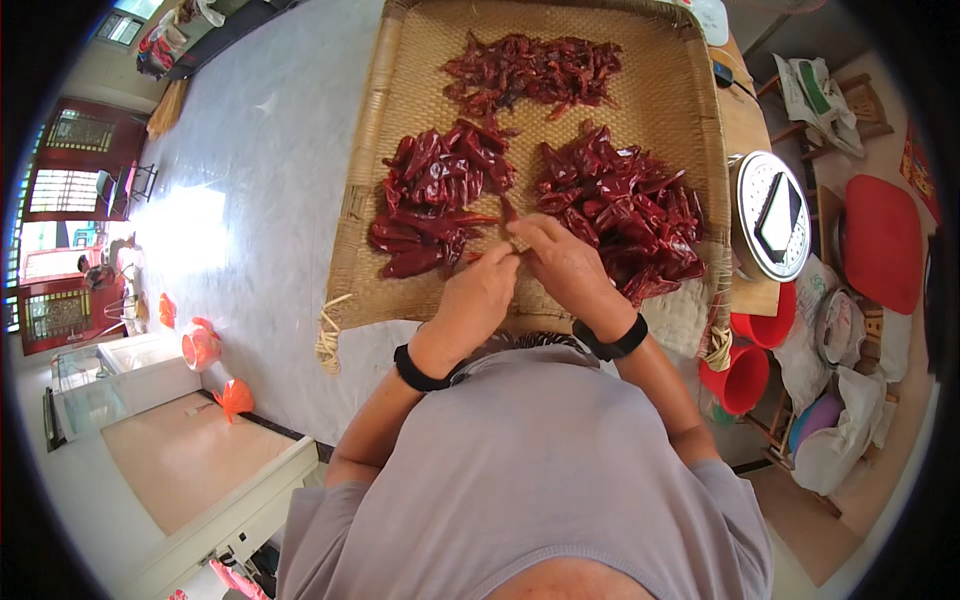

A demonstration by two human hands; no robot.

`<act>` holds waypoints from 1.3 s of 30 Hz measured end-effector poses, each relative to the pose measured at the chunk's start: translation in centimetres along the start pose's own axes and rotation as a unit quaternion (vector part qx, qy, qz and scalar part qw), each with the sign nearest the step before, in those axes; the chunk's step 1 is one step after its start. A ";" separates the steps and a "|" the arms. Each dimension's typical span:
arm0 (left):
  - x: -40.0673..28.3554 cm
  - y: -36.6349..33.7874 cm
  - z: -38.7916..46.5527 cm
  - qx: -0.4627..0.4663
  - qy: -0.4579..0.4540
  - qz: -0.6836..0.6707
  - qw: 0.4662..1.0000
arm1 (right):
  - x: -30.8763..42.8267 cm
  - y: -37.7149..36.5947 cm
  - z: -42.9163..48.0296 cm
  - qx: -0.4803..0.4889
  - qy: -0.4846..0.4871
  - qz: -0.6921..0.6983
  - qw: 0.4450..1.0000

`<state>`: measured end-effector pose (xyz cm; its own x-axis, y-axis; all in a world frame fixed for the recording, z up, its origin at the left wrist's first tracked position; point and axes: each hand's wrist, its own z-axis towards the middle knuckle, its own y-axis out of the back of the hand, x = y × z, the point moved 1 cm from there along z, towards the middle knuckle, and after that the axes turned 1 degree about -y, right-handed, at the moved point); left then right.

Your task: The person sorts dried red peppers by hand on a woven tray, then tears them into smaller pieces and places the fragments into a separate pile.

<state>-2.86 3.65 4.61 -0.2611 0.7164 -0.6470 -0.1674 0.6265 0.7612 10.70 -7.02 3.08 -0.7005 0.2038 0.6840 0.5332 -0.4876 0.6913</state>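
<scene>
Both my hands meet over the near middle of a woven bamboo tray [637,26] that holds piles of dried red chili peppers. Between the fingers of my right hand [566,262] is one dark red dried chili [509,210], its tip pointing away from me. My left hand [480,289] pinches at the chili's near end, fingertips almost touching the right ones; what exactly it grips is too small to tell. A glossy chili pile [442,172] lies left of my hands, a larger pile [622,202] lies to the right, and a pile of smaller, shrivelled pieces [532,71] is at the far side.
Right of the tray, a wooden table [739,112] bears a round metal tin [750,180] with a phone [780,214] on top. Red buckets [739,379] stand below it. Chairs with sacks are farther right. Orange plastic bags [235,399] and a glass-topped counter are at the left; a person [101,274] is far off.
</scene>
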 end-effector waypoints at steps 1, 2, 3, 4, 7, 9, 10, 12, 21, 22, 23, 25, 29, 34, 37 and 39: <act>-0.2 -0.1 -0.1 0.000 0.002 -0.001 1.000 | -0.5 -0.6 -0.3 0.025 0.049 0.011 0.998; -0.4 -0.2 -0.2 0.014 0.002 0.000 1.000 | -1.7 -1.4 -1.0 0.061 0.025 -0.064 0.996; -0.4 -0.2 -0.3 0.025 0.003 0.000 1.000 | -1.6 -0.9 -1.3 0.064 0.027 -0.063 0.996; 0.1 -0.5 -0.4 0.026 0.002 -0.032 0.999 | -1.3 -0.1 -1.5 0.052 0.035 -0.069 0.996; 1.2 -0.9 -0.1 -0.008 -0.001 -0.015 1.000 | -2.3 1.8 -2.6 0.041 0.008 -0.093 0.995; 1.6 -0.8 0.7 0.020 0.034 -0.004 0.999 | -2.3 2.8 -3.2 0.043 -0.026 -0.113 0.992; 1.9 -0.9 1.1 0.046 0.069 0.011 0.996 | -1.9 3.6 -3.3 0.033 -0.098 -0.119 0.988; 2.6 -1.4 1.9 0.055 0.054 0.018 0.997 | -1.3 5.0 -3.7 0.041 -0.179 -0.130 0.974; 3.2 -2.7 5.7 0.068 0.034 0.117 0.990 | -0.2 5.8 -4.8 0.062 -0.152 -0.133 0.977; 3.4 -3.0 5.8 0.058 0.028 0.127 0.990 | 0.0 5.8 -4.9 0.062 -0.153 -0.134 0.977; 3.6 -3.5 5.8 0.058 0.027 0.125 0.990 | 0.1 5.7 -5.0 0.045 -0.144 -0.140 0.979; 3.8 -4.0 6.0 0.063 0.011 0.127 0.990 | 0.1 5.6 -5.1 0.027 -0.136 -0.147 0.979; 3.7 -4.3 6.1 0.041 0.011 0.121 0.992 | 0.5 5.5 -5.0 -0.033 -0.124 -0.147 0.981; 3.0 -3.5 5.3 0.030 0.006 0.098 0.995 | 0.4 4.8 -5.0 -0.015 -0.127 -0.128 0.983; 2.6 -2.9 4.2 -0.007 -0.009 0.056 0.998 | 0.4 4.6 -5.0 -0.023 -0.122 -0.123 0.985; 2.7 -3.3 3.9 -0.013 -0.011 0.039 0.999 | 0.3 4.6 -4.8 -0.030 -0.118 -0.124 0.985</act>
<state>0.65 4.70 0.19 -0.2541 0.7693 -0.5862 -0.1729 0.5602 0.8101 10.63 -13.30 5.34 -0.6719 0.5106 0.5364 0.3257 -0.4468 0.8332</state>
